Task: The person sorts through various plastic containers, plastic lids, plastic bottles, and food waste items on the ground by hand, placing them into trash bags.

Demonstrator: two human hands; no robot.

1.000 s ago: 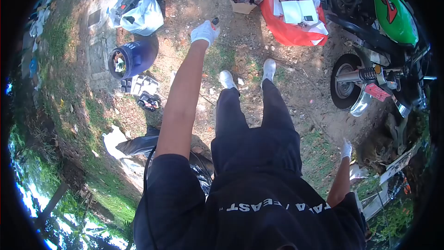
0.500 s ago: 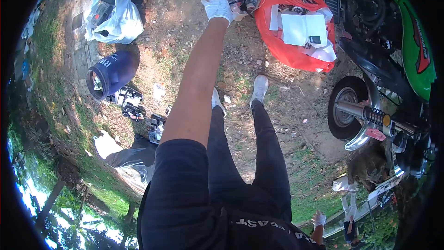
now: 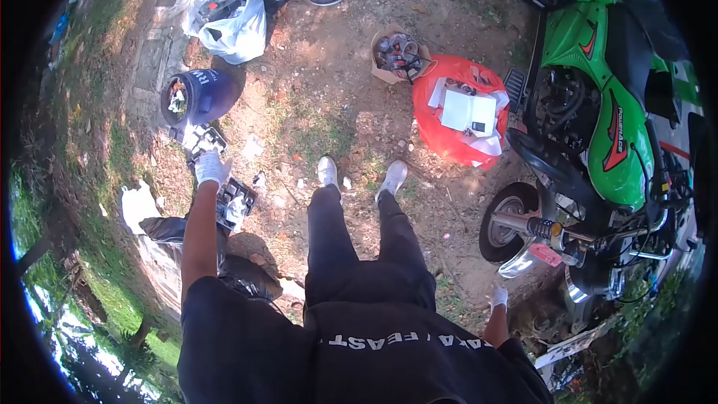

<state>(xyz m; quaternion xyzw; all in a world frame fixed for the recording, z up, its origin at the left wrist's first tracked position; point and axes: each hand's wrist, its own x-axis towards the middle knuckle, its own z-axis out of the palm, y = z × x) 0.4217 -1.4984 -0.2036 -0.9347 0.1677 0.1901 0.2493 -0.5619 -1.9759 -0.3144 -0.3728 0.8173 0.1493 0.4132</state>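
Head view: left hand (image 3: 212, 170), gloved in white, reaches down at the left, its fingers at the near edge of the black-and-white trays (image 3: 202, 138). Contact appears likely, but whether the fingers grasp a tray or only lie over it, I cannot tell. These trays lie on the ground just beside the near side of the blue barrel (image 3: 212, 99), which is tipped over with its open mouth to the left and mixed scraps inside. More trays (image 3: 234, 202) lie just to the near right of the same hand.

Right hand (image 3: 499, 298), also in a white glove, is held out low at the right, well apart from the trays; grip too small to read. Nearest to it is the green motorcycle (image 3: 622, 157), front wheel just beyond.

Far left, a white plastic bag (image 3: 247, 30) sits near the barrel. Far side, right of centre: an open carton (image 3: 385, 72) of cans touches a red bag (image 3: 436, 131), papers (image 3: 467, 111) on top
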